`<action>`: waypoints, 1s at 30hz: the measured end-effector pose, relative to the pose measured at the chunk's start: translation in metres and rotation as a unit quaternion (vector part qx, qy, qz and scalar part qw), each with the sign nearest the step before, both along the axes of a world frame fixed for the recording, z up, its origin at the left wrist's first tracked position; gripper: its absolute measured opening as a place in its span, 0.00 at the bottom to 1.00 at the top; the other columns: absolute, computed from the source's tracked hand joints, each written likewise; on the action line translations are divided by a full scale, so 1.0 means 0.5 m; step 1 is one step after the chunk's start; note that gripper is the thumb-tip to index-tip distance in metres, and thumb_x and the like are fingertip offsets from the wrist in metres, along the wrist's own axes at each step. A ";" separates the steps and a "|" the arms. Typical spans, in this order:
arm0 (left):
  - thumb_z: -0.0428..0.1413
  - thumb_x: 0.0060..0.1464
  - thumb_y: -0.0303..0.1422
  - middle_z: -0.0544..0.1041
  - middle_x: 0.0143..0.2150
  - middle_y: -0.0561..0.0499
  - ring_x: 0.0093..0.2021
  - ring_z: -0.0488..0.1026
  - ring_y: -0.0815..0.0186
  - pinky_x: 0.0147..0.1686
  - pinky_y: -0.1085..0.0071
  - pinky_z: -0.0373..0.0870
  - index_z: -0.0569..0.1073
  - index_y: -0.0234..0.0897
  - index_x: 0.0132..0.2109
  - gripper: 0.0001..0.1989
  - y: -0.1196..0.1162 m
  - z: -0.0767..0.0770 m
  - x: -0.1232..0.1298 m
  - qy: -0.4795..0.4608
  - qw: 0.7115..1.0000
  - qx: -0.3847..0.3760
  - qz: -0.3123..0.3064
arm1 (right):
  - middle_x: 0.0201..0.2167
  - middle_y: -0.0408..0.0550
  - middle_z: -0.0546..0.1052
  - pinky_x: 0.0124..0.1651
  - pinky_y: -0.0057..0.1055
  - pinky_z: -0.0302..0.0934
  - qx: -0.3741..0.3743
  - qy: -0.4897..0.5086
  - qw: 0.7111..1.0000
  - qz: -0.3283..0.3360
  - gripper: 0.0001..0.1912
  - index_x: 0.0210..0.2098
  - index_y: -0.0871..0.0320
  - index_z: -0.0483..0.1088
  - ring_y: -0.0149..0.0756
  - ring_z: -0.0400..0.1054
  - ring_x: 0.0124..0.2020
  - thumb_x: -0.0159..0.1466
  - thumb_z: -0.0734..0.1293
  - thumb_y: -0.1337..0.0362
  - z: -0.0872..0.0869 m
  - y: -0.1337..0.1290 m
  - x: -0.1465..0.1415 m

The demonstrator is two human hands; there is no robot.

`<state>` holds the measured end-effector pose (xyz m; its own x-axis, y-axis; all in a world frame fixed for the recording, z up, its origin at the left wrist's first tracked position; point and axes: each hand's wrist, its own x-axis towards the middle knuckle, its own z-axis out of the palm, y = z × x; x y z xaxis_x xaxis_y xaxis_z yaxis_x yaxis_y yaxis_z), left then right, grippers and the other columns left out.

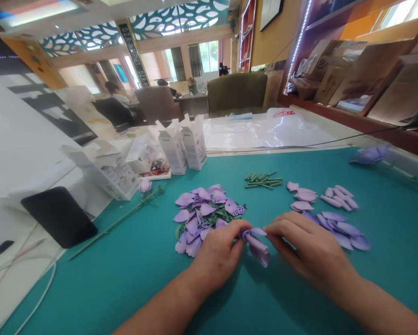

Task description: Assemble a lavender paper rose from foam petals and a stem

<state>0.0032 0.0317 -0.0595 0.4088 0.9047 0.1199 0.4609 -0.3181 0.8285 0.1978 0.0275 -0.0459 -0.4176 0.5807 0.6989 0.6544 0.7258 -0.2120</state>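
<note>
- One firm pinch helps: the left hand (219, 256) grips the purple flower (259, 252) at its base.
- The right hand (308, 244) pinches a petal (258, 231) — best gently, avoiding creases.

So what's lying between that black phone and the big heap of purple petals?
A long green stem with a pale purple flower, shown in the head view.

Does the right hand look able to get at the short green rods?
Probably yes: bare teal mat lies between the right hand and the short green rods, though its grip is on a purple petal.
</note>
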 end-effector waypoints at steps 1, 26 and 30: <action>0.49 0.57 0.26 0.79 0.44 0.51 0.44 0.74 0.63 0.46 0.70 0.67 0.73 0.42 0.49 0.16 0.000 0.000 0.001 0.002 1.000 -0.002 -0.002 | 0.25 0.46 0.74 0.29 0.28 0.60 0.001 -0.001 1.000 -0.002 0.11 0.30 0.54 0.68 0.33 0.67 0.27 0.67 0.58 0.71 0.000 0.000 0.000; 0.50 0.58 0.28 0.78 0.44 0.50 0.44 0.74 0.64 0.46 0.70 0.66 0.74 0.41 0.52 0.16 -0.001 -0.004 0.008 -0.066 0.994 -0.082 -0.019 | 0.25 0.46 0.74 0.29 0.27 0.59 -0.071 0.031 0.997 -0.016 0.13 0.30 0.56 0.70 0.31 0.66 0.27 0.68 0.58 0.67 -0.008 -0.001 0.000; 0.53 0.56 0.28 0.78 0.43 0.46 0.43 0.73 0.63 0.45 0.69 0.67 0.74 0.36 0.51 0.16 0.001 0.003 0.016 -0.171 0.964 -0.203 -0.019 | 0.29 0.44 0.76 0.31 0.25 0.63 -0.193 0.090 0.977 -0.003 0.09 0.36 0.54 0.72 0.30 0.70 0.30 0.68 0.60 0.65 0.001 0.000 0.003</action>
